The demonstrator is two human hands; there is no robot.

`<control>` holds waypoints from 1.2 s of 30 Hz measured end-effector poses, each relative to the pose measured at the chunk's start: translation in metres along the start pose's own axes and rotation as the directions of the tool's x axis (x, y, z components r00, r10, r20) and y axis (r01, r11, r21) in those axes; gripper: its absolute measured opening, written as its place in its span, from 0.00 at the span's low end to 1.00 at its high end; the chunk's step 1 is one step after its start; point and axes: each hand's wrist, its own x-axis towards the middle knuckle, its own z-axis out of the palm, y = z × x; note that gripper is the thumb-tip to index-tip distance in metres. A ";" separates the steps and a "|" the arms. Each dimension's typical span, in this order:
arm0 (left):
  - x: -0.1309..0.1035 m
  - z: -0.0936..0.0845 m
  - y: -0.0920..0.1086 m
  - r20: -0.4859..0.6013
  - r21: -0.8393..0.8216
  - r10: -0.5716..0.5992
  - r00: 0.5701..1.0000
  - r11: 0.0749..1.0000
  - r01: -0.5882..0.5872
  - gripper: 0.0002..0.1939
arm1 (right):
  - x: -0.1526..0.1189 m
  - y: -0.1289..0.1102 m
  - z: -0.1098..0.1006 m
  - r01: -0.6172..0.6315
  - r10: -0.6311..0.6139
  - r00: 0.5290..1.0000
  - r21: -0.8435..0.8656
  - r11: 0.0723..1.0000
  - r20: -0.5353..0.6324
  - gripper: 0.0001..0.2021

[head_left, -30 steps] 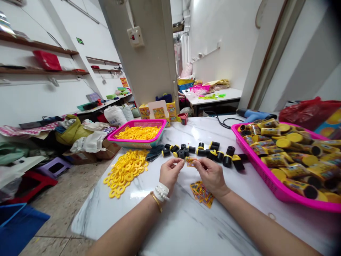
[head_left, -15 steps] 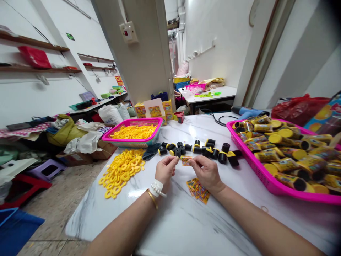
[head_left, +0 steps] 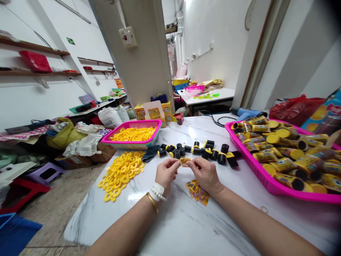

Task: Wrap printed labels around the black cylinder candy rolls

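Observation:
Between my two hands is a small colourful sticker (head_left: 185,162), mostly orange and yellow. My right hand (head_left: 206,173) pinches its right side between thumb and finger. My left hand (head_left: 167,173), with bracelets at the wrist, has its thumb and fingertip closed at the sticker's left edge. Just below my right hand a loose stack of similar stickers (head_left: 197,192) lies on the white marbled table (head_left: 170,220). Beyond my hands several black cylinders with yellow parts (head_left: 176,154) stand and lie in a row.
Yellow rings (head_left: 121,174) are piled at the left, by a dark cloth (head_left: 151,153). Behind is a pink basket (head_left: 133,142) of yellow pieces. A large pink basket (head_left: 255,174) at the right holds labelled cylinders. A blue tool (head_left: 246,113) with a black cable lies behind it.
My left fingertips have moved slightly right and now meet the sticker's left edge. The view has shifted a little.

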 end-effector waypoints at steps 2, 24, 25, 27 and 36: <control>0.000 0.000 0.000 0.001 -0.001 -0.017 1.000 1.000 0.017 0.23 | -0.001 0.000 0.000 0.011 -0.011 1.000 -0.001 1.000 -0.003 0.15; -0.003 0.000 0.004 -0.055 0.009 0.046 0.997 0.999 -0.046 0.23 | -0.002 0.003 0.003 -0.014 0.010 0.999 -0.096 0.995 -0.039 0.17; -0.003 0.000 0.004 -0.046 0.016 0.044 0.998 0.999 -0.043 0.22 | -0.002 0.003 0.003 -0.011 0.007 0.999 -0.094 0.996 -0.035 0.17; -0.003 -0.001 0.004 -0.024 0.026 0.034 0.999 0.999 -0.033 0.20 | -0.003 0.002 0.004 -0.007 0.004 1.000 -0.087 0.996 -0.027 0.17; -0.002 0.000 0.002 0.055 -0.051 -0.082 0.995 0.995 0.085 0.22 | -0.004 -0.001 0.002 -0.007 0.007 1.000 -0.022 1.000 0.009 0.13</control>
